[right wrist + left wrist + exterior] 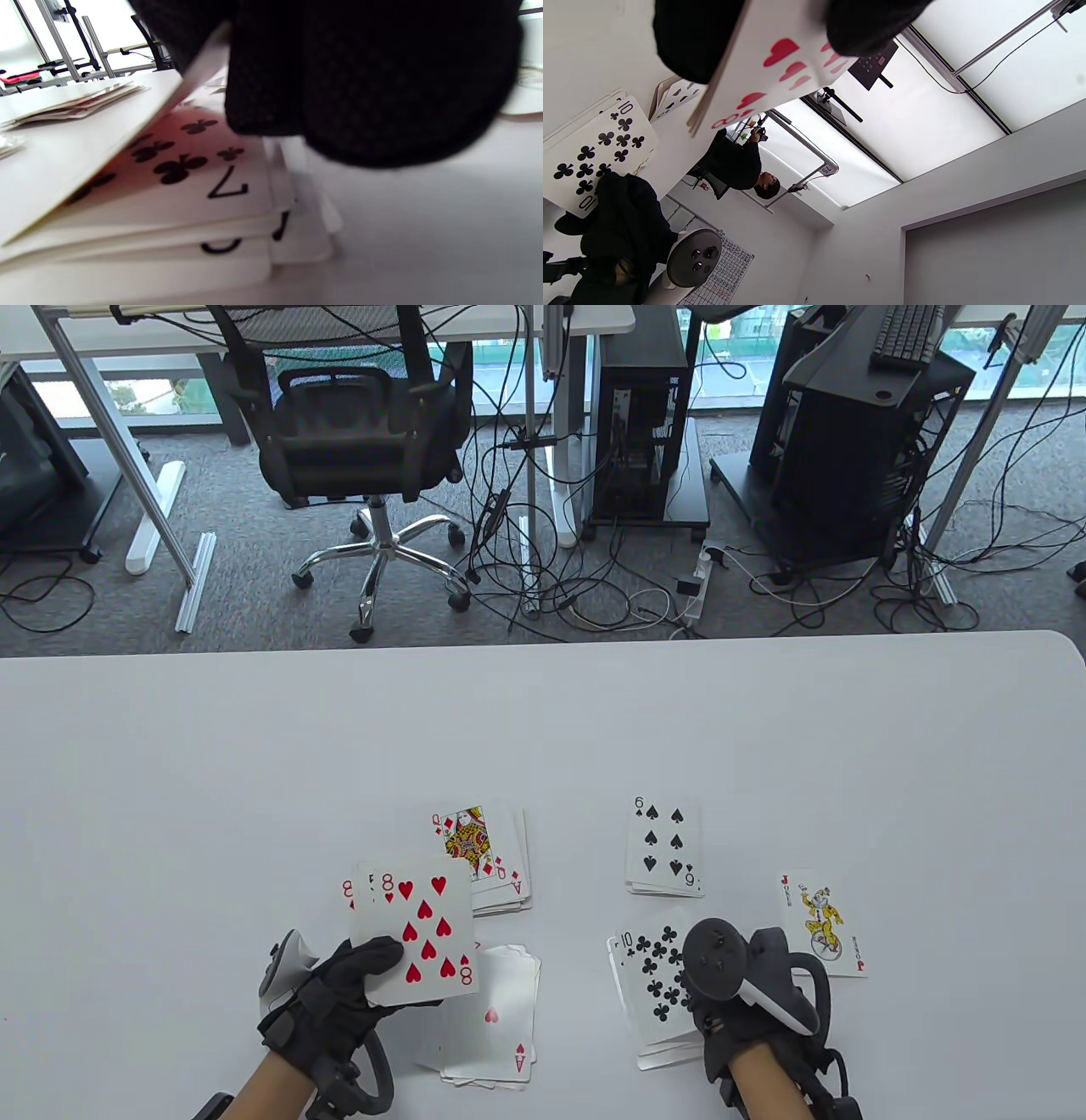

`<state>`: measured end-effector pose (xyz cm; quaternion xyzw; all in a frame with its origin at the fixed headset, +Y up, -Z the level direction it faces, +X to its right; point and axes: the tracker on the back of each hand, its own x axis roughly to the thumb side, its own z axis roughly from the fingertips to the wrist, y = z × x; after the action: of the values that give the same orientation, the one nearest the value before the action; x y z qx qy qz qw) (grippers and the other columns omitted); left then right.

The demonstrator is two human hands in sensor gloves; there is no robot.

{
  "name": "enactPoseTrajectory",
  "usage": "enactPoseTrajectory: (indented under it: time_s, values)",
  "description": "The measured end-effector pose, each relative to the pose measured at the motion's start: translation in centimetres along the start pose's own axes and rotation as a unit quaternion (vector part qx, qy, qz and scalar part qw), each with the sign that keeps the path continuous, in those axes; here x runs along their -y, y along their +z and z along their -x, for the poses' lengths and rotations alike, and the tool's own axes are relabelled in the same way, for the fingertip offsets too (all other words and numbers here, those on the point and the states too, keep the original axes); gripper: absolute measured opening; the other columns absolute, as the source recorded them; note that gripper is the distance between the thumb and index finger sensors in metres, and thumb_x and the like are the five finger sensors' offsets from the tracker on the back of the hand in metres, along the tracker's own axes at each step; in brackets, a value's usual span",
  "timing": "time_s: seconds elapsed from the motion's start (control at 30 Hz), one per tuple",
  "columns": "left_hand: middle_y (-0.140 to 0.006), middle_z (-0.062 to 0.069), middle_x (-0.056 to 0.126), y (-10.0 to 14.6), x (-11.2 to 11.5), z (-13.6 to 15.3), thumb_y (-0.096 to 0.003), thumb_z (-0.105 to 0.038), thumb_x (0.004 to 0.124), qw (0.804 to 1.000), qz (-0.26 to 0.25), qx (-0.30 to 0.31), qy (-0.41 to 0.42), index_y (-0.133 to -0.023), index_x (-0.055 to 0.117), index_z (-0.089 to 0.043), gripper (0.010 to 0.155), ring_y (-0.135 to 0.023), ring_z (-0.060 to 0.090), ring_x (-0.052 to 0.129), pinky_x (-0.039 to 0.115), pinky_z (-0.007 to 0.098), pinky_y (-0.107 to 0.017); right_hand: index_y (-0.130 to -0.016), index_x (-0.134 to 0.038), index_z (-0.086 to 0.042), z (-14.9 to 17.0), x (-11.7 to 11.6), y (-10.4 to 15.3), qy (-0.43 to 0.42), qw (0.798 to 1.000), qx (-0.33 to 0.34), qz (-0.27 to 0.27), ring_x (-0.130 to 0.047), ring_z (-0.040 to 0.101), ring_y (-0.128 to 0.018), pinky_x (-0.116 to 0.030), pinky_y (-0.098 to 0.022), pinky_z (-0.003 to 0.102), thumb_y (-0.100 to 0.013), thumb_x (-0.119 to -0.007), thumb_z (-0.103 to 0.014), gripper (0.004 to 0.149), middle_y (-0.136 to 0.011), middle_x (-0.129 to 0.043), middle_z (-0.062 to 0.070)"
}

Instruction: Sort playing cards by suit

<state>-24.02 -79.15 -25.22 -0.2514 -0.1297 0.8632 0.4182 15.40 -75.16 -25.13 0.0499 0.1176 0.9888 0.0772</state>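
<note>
Holding fanned hearts, 8 on top: left hand (pixel 339 993) | right hand (pixel 738 1001) pinching club ten (pixel 653 976)

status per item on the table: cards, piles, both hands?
left hand: holds a small fan of cards above the table, 8 of hearts on top
hearts pile: face up, loosely spread, ace showing
diamonds pile: face up, queen on top
spades pile: face up, 6 on top
clubs pile: face up, 10 on top, its edge lifted off the 7 below
right hand: on the clubs pile, fingers at the 10
joker: single, face up, flat
</note>
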Motion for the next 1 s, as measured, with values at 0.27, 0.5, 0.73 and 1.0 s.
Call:
enactPoseTrajectory:
  time_s: [0.27,0.5,0.73,1.0]
  values:
    - [-0.111,0.008,0.06,0.1,-0.1,-0.3,-0.0622,-0.033,0.069,1.0,-0.007,0.007,0.003,-0.109,0.042,-0.02,0.055,-0.094,0.033,0.078,0.08,0.043,-0.059,-0.078,-0.069,0.019,0.0,-1.7,-0.5,0.026,0.999,-0.016,-0.027,-0.096,0.033,-0.021,-0.078,-0.037,0.057,-0.051,-0.072,-0.022,0.049,-0.043,-0.092,0.014]
    - [-0.111,0.008,0.06,0.1,-0.1,-0.3,-0.0621,-0.033,0.069,1.0,-0.006,0.003,0.002,-0.109,0.042,-0.02,0.056,-0.094,0.033,0.078,0.079,0.043,-0.059,-0.078,-0.069,0.021,-2.4,1.0,-0.5,0.034,0.999,-0.001,0.027,-0.097,0.034,-0.021,-0.079,-0.037,0.056,-0.051,-0.073,-0.026,0.054,-0.045,-0.093,0.018]
    - [-0.111,0.008,0.06,0.1,0.0,-0.4,-0.0621,-0.033,0.069,1.0,-0.006,0.0,0.002,-0.109,0.042,-0.02,0.056,-0.094,0.033,0.077,0.079,0.044,-0.06,-0.079,-0.069,0.021,-9.4,3.1,-0.5,-0.131,0.972,0.158,0.117,-0.097,0.034,-0.022,-0.079,-0.037,0.056,-0.055,-0.066,-0.028,0.054,-0.046,-0.094,0.018]
    - [-0.111,0.008,0.06,0.1,0.1,-0.4,-0.062,-0.033,0.069,1.0,-0.001,-0.001,0.0,-0.109,0.042,-0.021,0.056,-0.094,0.034,0.077,0.079,0.044,-0.06,-0.082,-0.063,0.023,-15.9,2.7,-1.2,-0.262,0.922,0.246,0.146,-0.096,0.035,-0.027,-0.078,-0.039,0.057,-0.056,-0.065,-0.038,0.066,-0.052,-0.092,0.02]
